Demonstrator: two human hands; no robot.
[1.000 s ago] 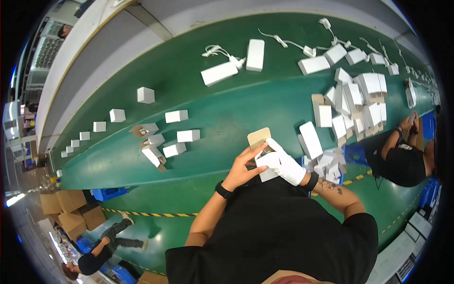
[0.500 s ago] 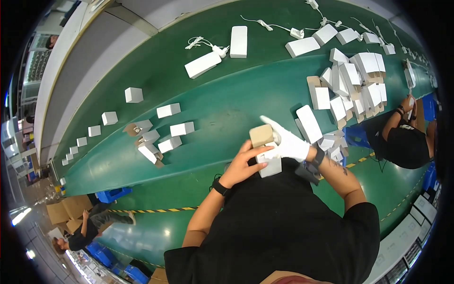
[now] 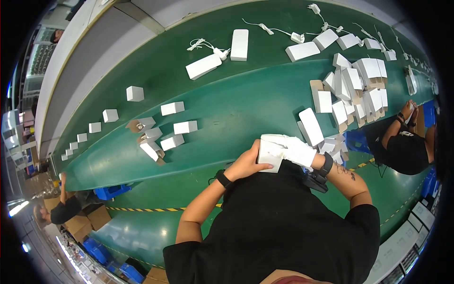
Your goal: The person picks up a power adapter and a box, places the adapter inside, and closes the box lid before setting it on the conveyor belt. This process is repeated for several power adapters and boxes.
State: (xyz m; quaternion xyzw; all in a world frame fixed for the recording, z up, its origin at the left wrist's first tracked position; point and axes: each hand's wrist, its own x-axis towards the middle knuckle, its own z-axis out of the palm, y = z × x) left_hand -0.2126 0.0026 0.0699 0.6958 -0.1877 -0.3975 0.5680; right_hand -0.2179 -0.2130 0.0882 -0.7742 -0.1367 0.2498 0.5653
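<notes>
Close in front of my body is a small white box (image 3: 268, 164), held between both hands. My bare left hand (image 3: 247, 164) grips its left side, the thumb lying across the near face. A white glove covers my right hand (image 3: 294, 148), whose fingers lie over the far end of the box and press against it. That end is mostly hidden under the glove. No brown inner flap shows on the box. A white box (image 3: 309, 126) leans beside a pile of open white boxes (image 3: 352, 87) to the right of my hands.
Several white boxes (image 3: 185, 127) lie on the green belt (image 3: 227, 113) to the left, some with brown flaps open. White chargers with cables (image 3: 220, 53) and more boxes line the far ledge. One co-worker (image 3: 409, 142) works at right; another person (image 3: 61, 208) is at far left.
The box's brown flap, raised before, is out of sight. My right hand has moved from beside the flap onto the box's end. The person at far left has moved and now reaches toward the belt's end.
</notes>
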